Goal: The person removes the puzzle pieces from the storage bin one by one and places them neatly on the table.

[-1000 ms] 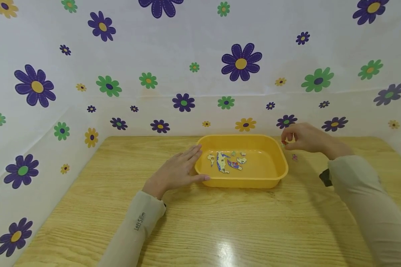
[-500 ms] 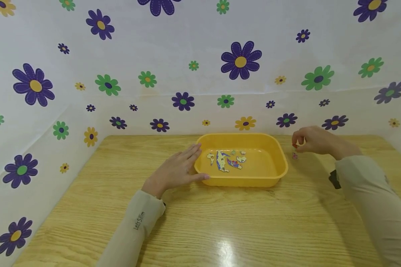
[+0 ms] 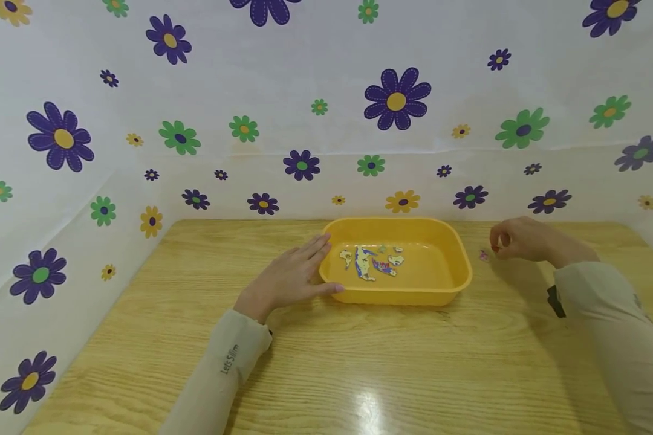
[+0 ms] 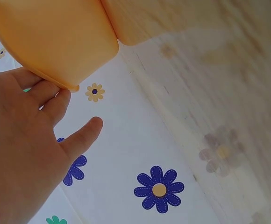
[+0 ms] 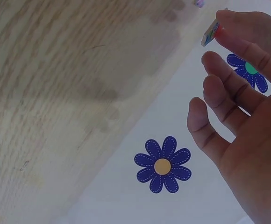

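A yellow tray (image 3: pixel 397 298) holds several flat, irregular pieces, among them a tall cream-and-purple one (image 3: pixel 362 263) and a red-and-blue one (image 3: pixel 383 267). Against its left rim rests the left hand (image 3: pixel 285 279), fingers extended; the left wrist view shows that hand (image 4: pixel 28 135) touching the rim (image 4: pixel 70 87). To the right of the tray, the right hand (image 3: pixel 533 240) pinches a small colourful piece (image 5: pixel 211 33) between thumb and index finger, the other fingers loosely bent. Just left of that hand, a small pink piece (image 3: pixel 484 255) lies on the table.
The wooden table (image 3: pixel 305 368) reaches back to a white cloth (image 3: pixel 207 78) printed with purple, green and yellow flowers, which also stands along the left side. Both forearms come in from the front edge, in light sleeves.
The right hand has moved right and slightly down, away from the tray's right rim, with the small piece still pinched. The left hand has stayed at the left rim.
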The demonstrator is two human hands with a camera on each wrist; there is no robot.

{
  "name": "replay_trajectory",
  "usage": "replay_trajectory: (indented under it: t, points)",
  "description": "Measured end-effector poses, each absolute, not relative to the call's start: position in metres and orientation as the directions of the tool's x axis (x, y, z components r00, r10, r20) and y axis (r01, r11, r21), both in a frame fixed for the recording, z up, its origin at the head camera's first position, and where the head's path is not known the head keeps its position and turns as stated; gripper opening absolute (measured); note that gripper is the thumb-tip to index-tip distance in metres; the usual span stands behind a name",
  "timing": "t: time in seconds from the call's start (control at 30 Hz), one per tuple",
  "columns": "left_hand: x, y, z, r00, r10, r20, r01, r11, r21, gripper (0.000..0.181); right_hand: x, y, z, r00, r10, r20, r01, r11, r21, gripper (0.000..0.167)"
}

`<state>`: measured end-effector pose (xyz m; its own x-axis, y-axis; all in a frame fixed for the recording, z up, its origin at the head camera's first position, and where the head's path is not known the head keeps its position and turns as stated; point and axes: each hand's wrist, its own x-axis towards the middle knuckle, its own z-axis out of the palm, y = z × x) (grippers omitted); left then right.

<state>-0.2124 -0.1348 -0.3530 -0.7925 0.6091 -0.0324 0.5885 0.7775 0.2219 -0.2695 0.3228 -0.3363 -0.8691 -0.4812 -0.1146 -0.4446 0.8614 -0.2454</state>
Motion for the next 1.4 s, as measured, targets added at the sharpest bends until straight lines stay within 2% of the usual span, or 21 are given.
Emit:
replay_trajectory:
  t: [0.23,0.67,1.03,1.4]
  points:
    - [-0.213,-0.134,-0.354,-0.794,0.606,-0.04,0.585,0.781,0.218,0.095,-0.274,0.327,-0.346,-0.867,-0.471,-0.161,-0.435,0.875,-0.214,0.007]
    - [-0.214,-0.135,-0.353,-0.798,0.602,-0.029,0.583,0.784,0.211,0.095,-0.271,0.323,-0.33,-0.872,-0.481,-0.09,-0.458,0.867,-0.196,0.015]
    - [-0.214,-0.134,-0.355,-0.805,0.592,-0.042,0.577,0.797,0.177,0.095,-0.268,0.307,-0.309,-0.862,-0.505,0.049,-0.498,0.825,-0.268,0.019]
    - [-0.212,-0.133,-0.354,-0.813,0.582,-0.019,0.57,0.802,0.176,0.099,-0.268,0.271,-0.295,-0.836,-0.543,0.073,-0.535,0.781,-0.322,0.028]
